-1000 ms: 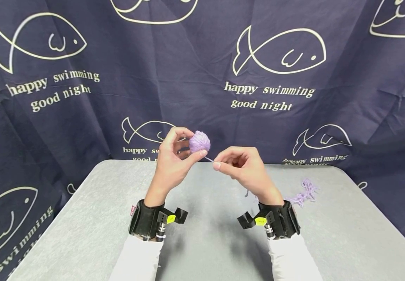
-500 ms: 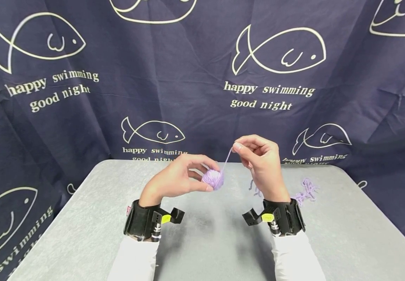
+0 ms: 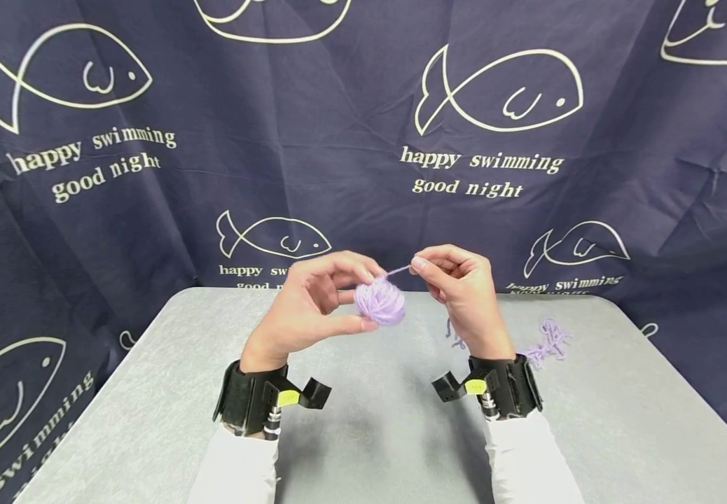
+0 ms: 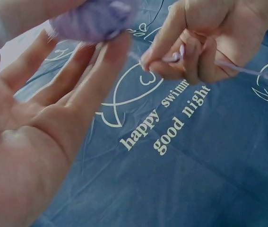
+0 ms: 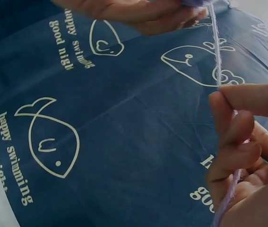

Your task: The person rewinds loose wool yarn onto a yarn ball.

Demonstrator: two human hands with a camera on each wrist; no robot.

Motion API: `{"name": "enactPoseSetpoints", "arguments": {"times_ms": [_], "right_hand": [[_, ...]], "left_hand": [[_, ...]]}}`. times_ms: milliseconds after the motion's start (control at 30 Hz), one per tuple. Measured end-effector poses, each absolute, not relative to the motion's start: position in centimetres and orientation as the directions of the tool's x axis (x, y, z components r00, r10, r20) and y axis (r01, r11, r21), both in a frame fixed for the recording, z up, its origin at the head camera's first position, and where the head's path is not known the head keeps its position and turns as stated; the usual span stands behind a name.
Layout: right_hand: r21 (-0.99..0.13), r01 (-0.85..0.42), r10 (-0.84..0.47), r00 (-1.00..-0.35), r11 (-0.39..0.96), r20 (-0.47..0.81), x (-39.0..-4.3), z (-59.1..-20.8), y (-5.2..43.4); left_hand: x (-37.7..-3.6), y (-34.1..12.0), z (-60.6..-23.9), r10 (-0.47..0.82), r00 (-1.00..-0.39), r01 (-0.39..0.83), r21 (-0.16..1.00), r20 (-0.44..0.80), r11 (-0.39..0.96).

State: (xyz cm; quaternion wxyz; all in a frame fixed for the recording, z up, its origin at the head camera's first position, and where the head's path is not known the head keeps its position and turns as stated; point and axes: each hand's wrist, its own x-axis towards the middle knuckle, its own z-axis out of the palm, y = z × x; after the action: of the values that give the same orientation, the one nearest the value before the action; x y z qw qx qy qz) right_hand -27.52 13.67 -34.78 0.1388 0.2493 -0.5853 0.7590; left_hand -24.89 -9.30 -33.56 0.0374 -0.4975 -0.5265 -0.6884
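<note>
My left hand (image 3: 313,301) holds a small lilac yarn ball (image 3: 379,302) between thumb and fingertips, above the grey table (image 3: 363,420). In the left wrist view the yarn ball (image 4: 93,20) sits at the fingertips of the left hand (image 4: 53,109). My right hand (image 3: 458,287) pinches the yarn strand (image 3: 396,270) that runs from the ball, just right of it. The right wrist view shows the strand (image 5: 215,52) taut between the pinching right hand (image 5: 242,142) and the ball above. In the left wrist view the strand (image 4: 247,70) also trails from the right hand (image 4: 200,38).
A loose heap of lilac yarn (image 3: 549,343) lies on the table at the right, its strand leading toward my right hand. A dark blue cloth with fish prints (image 3: 496,91) hangs behind and around the table. Black wrist mounts (image 3: 256,406) sit on both forearms.
The left hand dropped with the ball, then rose a little and turned it. The right hand lifted the strand high and now holds it close to the ball's top.
</note>
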Motion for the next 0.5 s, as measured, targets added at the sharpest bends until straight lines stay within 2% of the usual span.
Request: {"name": "enactPoseSetpoints", "arguments": {"times_ms": [233, 367, 500], "right_hand": [[-0.876, -0.482, -0.219, -0.852, -0.024, 0.475, -27.26, -35.00, 13.55], [-0.849, -0.523, -0.318, -0.820, 0.076, 0.477, -27.04, -34.94, 13.34], [-0.815, -0.573, -0.401, -0.769, 0.089, 0.497, -26.72, -34.80, 13.09]], "left_hand": [[-24.90, -8.95, -33.27, 0.157, -0.580, 0.637, 0.566, 0.799, -0.524], [-24.96, -8.76, -33.15, 0.002, -0.614, 0.692, 0.539, 0.789, -0.480], [-25.12, -8.40, -33.16, -0.121, -0.625, 0.732, 0.526, 0.771, -0.433]]}}
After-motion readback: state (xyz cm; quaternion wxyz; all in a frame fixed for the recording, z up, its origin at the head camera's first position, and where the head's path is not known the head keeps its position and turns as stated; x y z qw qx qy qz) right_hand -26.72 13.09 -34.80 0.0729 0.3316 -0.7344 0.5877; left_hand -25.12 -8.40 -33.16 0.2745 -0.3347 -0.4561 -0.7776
